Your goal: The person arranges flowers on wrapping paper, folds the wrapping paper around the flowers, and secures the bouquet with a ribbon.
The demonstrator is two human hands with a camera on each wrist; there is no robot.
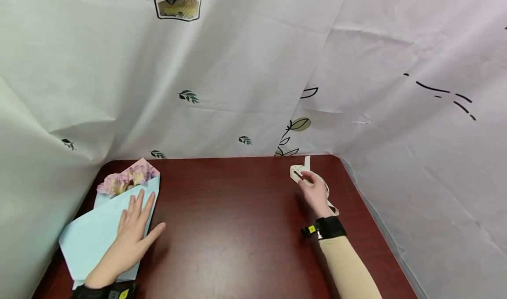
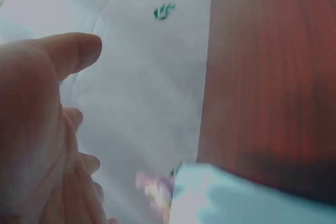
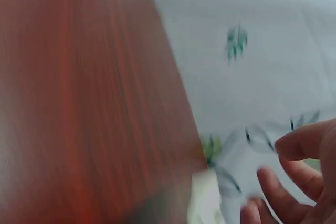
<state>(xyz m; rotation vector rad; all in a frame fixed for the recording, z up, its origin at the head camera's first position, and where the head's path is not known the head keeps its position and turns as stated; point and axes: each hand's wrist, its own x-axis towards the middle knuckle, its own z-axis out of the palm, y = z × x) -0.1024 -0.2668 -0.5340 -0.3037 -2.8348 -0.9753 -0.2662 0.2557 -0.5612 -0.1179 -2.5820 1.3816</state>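
One bouquet (image 1: 97,226), one ribbon (image 1: 297,169)

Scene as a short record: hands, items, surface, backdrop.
left hand: fingers spread, over blue paper
blue paper: table's left side, wrapped around flowers
flowers: pink-purple, showing at paper's far end
right hand: fingers loosely bent, at ribbon; contact unclear
ribbon: white, far right
table: dark red-brown
backdrop: white, leaf prints

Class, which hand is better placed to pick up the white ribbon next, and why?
Probably the right hand: it is right at the white ribbon, while the left hand is spread over the blue-wrapped bouquet, across the table.
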